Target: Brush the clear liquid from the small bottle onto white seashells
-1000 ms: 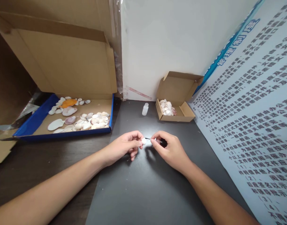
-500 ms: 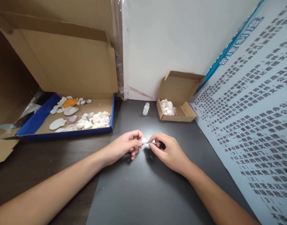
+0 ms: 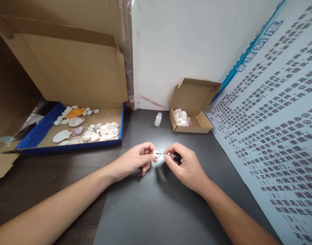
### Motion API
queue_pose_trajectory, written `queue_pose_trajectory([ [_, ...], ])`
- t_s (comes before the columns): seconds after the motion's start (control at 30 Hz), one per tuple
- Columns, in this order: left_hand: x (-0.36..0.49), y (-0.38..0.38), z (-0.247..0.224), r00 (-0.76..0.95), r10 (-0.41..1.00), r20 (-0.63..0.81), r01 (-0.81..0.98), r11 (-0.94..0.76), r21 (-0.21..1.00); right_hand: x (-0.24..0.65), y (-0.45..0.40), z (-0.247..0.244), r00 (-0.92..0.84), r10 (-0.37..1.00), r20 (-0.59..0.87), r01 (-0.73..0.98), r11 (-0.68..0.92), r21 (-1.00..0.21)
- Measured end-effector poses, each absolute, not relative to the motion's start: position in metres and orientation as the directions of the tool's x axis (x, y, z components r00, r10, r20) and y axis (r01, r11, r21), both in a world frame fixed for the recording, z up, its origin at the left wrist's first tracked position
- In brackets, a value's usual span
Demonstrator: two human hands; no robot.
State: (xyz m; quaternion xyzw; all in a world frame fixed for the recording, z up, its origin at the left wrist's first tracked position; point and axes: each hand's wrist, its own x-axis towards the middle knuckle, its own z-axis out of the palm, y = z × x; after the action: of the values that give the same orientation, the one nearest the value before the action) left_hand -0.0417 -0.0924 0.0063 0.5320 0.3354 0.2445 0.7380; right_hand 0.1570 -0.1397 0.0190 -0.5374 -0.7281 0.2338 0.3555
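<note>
Between the thumb and fingers of my left hand (image 3: 143, 157) is a small white shell (image 3: 156, 154), mostly covered by the fingertips. My right hand (image 3: 180, 160) pinches a thin brush (image 3: 167, 154) with a dark cap end, which is partly hidden in the palm. The brush's dark tip lies across the face of the shell. Beyond both hands, a small clear bottle (image 3: 158, 119) with whitish contents stands upright and uncapped on the dark grey mat (image 3: 145, 217).
On the left, an open blue-edged cardboard box (image 3: 69, 148) holds many shells, one of them orange. A smaller open cardboard box (image 3: 191, 129) with white shells stands at the back right. A white panel (image 3: 181, 41) rises behind, and a printed sheet (image 3: 278, 136) borders the right side.
The brush tip has moved from the shell's lower right edge onto its face. My right hand has shifted slightly right. My left hand stays nearly in place.
</note>
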Motion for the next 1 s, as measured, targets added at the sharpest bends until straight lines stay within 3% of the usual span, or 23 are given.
queue_pose_trajectory([
  [1.0,-0.042,-0.0921,0.0037,0.645,0.725,-0.241,0.034,0.288,0.957,0.1561,-0.1382,0.0157,-0.202,0.921,0.332,0.64,0.381,-0.667],
])
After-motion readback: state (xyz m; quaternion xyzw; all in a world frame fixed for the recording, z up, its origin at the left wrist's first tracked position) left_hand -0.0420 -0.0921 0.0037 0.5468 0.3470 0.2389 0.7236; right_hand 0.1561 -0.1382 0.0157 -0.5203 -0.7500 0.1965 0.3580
